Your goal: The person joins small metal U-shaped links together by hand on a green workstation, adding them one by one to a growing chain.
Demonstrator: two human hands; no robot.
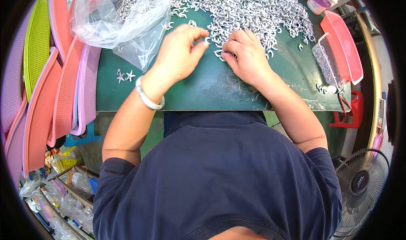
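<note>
A wide heap of small silver crescent-shaped pieces (253,12) covers the far part of the green tabletop (186,94). My left hand (179,50) is at the heap's near edge, thumb and forefinger closed on one small crescent piece (207,40). Just to the right, my right hand (247,58) has its fingertips together at the heap, beside a pale curved piece (218,53). Whether that piece is gripped or only touched is partly hidden by the fingers. The two hands are a short gap apart.
An open clear plastic bag (137,43) with more silver pieces lies at the far left, near some star-shaped pieces (125,76). Coloured baskets (67,83) are stacked at the left. Right are a pink basket (343,45), a clear box (325,64), a bottle (322,1) and a fan (361,185).
</note>
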